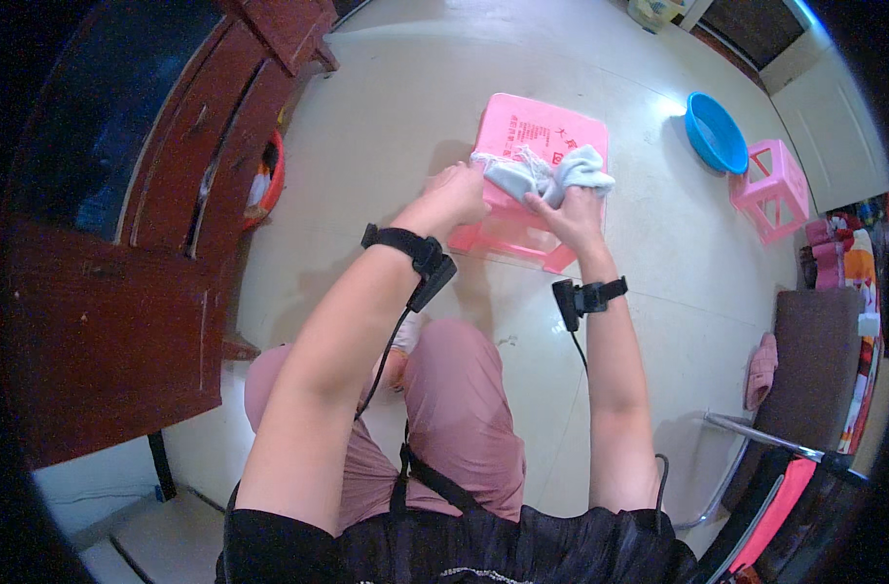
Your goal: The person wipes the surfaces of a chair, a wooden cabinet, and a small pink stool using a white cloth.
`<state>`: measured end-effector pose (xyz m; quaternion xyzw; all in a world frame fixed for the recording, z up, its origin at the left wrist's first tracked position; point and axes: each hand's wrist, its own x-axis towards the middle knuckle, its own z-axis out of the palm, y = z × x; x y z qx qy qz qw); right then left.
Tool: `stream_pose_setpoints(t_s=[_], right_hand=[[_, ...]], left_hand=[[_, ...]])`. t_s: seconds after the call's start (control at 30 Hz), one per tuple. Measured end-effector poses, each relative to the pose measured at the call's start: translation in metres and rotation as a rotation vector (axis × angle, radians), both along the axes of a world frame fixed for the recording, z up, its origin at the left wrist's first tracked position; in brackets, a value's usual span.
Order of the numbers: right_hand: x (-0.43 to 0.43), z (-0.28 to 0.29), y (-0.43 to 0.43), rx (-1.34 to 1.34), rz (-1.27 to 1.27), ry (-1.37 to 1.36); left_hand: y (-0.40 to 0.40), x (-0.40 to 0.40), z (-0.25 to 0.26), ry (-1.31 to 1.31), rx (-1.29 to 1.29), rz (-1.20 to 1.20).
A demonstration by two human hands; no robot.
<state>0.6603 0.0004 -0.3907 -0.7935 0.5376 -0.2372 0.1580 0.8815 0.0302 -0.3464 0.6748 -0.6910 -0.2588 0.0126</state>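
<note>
A pink plastic stool [503,124] stands on the floor in front of my knees, its seat bearing red writing. Across the front part of the seat lies a crumpled, pale blue-grey cloth [513,175] with a frayed white edge. My right hand [577,219] grips the bunched right end of the cloth [581,164] at the seat's front right, thumb spread to the left. At the seat's left edge is my left hand [455,193], fingers curled next to the cloth's left end. Its fingertips are hidden, so whether it holds the stool or the cloth cannot be told.
A blue plastic basin [714,135] and a smaller pink stool [776,186] stand at the right. Dark red wooden furniture [123,321] lines the left, with a red basin [273,182] beside it. A metal-framed chair [765,434] is at lower right, near a pink slipper [760,372].
</note>
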Motion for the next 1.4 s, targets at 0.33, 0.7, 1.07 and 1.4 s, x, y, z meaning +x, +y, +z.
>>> stream_pose_setpoints(t_s=[0.33, 0.7, 1.07, 1.4], right_hand=[[0.0, -0.002, -0.036, 0.038, 0.027, -0.078], [0.052, 0.007, -0.053, 0.012, 0.162, -0.013], [0.012, 0.015, -0.138, 0.324, -0.277, 0.06], [-0.007, 0.027, -0.23, 0.259, -0.03, 0.038]], left_hand=[[-0.038, 0.028, -0.062, 0.239, 0.356, 0.009], [-0.047, -0.028, -0.057, 0.372, 0.371, 0.417], [-0.097, -0.074, -0.039, 0.255, 0.477, 0.545], [-0.088, -0.081, -0.051, 0.403, 0.424, 0.741]])
